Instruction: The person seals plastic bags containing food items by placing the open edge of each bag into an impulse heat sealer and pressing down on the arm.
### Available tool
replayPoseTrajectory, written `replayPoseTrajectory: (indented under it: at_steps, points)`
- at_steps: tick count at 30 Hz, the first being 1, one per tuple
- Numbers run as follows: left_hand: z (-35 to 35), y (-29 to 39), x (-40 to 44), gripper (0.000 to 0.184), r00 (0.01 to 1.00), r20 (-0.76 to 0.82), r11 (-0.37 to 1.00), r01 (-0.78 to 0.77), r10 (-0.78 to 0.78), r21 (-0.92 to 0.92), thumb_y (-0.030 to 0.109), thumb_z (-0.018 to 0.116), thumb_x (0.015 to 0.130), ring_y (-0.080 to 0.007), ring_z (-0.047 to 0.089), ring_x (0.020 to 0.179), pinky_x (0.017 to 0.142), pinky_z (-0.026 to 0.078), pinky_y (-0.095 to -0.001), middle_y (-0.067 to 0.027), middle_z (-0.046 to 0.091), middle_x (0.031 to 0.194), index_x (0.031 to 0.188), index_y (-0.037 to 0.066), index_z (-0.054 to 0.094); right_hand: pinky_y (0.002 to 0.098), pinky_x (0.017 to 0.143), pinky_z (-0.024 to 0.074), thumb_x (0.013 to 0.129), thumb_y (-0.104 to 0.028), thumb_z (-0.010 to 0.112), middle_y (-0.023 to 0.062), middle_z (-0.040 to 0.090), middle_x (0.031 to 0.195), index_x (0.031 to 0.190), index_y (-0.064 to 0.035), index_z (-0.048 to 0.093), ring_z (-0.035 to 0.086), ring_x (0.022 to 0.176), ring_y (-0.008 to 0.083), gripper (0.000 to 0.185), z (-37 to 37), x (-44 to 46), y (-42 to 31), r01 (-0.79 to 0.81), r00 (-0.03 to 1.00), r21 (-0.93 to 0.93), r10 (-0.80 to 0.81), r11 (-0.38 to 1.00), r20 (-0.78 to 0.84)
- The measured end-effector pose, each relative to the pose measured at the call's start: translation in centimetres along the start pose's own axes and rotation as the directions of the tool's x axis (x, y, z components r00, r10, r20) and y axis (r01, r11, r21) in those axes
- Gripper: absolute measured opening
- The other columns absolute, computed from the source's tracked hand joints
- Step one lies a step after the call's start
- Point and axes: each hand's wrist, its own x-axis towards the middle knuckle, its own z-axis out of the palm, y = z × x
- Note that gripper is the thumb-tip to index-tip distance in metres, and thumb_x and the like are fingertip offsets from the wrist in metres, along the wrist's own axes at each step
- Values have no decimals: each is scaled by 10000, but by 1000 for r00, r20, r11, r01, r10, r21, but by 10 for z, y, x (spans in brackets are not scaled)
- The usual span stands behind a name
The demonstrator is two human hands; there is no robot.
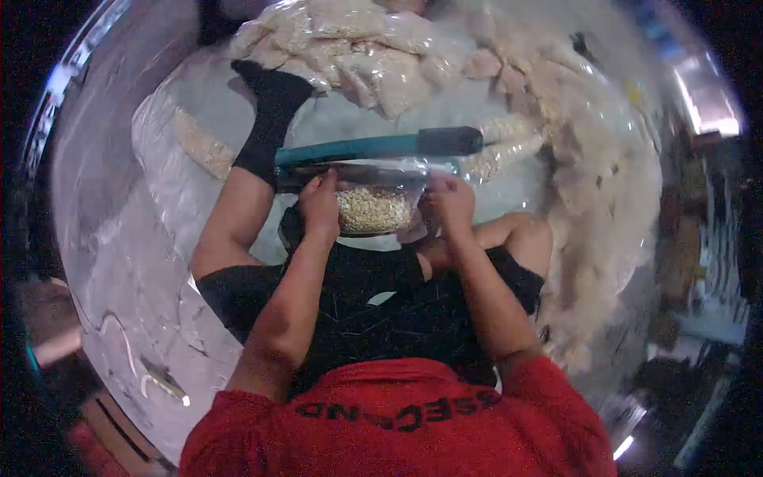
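Note:
A clear plastic bag [375,210] with small pale kernel-like pieces lies in front of my lap. My left hand [320,208] is closed on its upper left side, fingers curled over the plastic. On the opposite side my right hand [449,205] grips the upper right part of the bag. The bag's top edge lies at a teal lever-type bag sealer [358,149], just beyond my hands. Its teal arm, with a dark grip [450,141] at the right end, is raised above the sealer's base. My right fingertips are partly blurred.
Many filled clear bags [342,48] are heaped at the back, and more lie in a pile [588,199] along the right. A single filled bag [203,143] rests to the left. Pale plastic sheeting [151,262] covers the floor. My dark-socked foot [278,91] extends left of the sealer.

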Motion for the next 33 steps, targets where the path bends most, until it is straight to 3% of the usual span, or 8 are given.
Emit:
replayPoseTrajectory:
  at_steps: [2, 5, 6, 9, 13, 15, 27, 33]
  points:
    - [-10, -18, 17, 243, 997, -7, 991, 75, -75, 108, 235, 638, 977, -166, 609, 760, 733, 467, -326, -67, 699, 842, 901, 10, 692, 371, 800, 500, 932, -256, 706, 150, 667, 928, 1018, 0, 647, 617, 830, 242, 276, -19, 5, 13, 163, 956, 203, -103, 966, -276]
    - [-6, -7, 6, 252, 1000, -9, 991, 12, -11, 132, 252, 648, 971, -167, 616, 748, 725, 474, -325, -66, 703, 837, 905, 15, 698, 351, 819, 481, 935, -175, 704, 123, 629, 951, 1051, -22, 611, 588, 868, 237, 214, -67, -11, -100, 555, 710, -91, -529, 827, -465]
    - [-2, 1, 2, 229, 999, -38, 974, -6, 15, 228, 229, 638, 968, -169, 626, 742, 717, 481, -328, -69, 705, 835, 930, 13, 706, 343, 819, 477, 928, -171, 714, 122, 634, 936, 1029, -20, 618, 596, 874, 240, 205, -76, -8, -122, 689, 580, -167, -675, 705, -456]
    - [1, 5, 1, 204, 998, 43, 998, 32, -34, 54, 195, 630, 955, -172, 634, 744, 711, 483, -326, -74, 709, 830, 965, 8, 712, 434, 904, 443, 894, -261, 722, 128, 673, 989, 1013, -66, 663, 628, 961, 318, 236, -68, 7, -173, 755, 548, -412, -836, 510, -32]
    - [-5, -12, 12, 243, 1000, -6, 980, -12, 13, 200, 208, 613, 948, -170, 627, 749, 727, 473, -329, -68, 716, 811, 872, 10, 732, 462, 954, 409, 905, -319, 694, 111, 684, 1021, 1041, -93, 683, 633, 986, 316, 264, -37, 20, -133, 737, 626, -477, -749, 478, 216]
    - [-10, -12, 6, 284, 999, -33, 969, 7, 1, 246, 228, 607, 948, -172, 624, 757, 735, 469, -333, -75, 716, 799, 812, 7, 723, 461, 988, 383, 926, -331, 667, 93, 686, 1026, 1056, -94, 691, 633, 996, 293, 272, -26, 12, -106, 667, 652, -561, -748, 490, 122]
    - [1, 12, -2, 271, 1000, -28, 924, 8, 3, 382, 235, 601, 969, -158, 625, 768, 762, 480, -322, -59, 711, 817, 886, -1, 705, 487, 975, 403, 964, -266, 578, 106, 683, 1016, 1053, -94, 703, 615, 1056, 333, 230, 6, 36, -47, 665, 678, -533, -723, 523, 136]
    - [7, 18, -7, 261, 998, -65, 958, 39, -21, 285, 227, 591, 984, -126, 574, 767, 752, 454, -305, -35, 679, 795, 874, 11, 689, 485, 966, 412, 964, -292, 546, 100, 678, 1007, 1044, -99, 703, 609, 1067, 345, 262, 11, 41, -42, 641, 697, -537, -709, 549, 107]
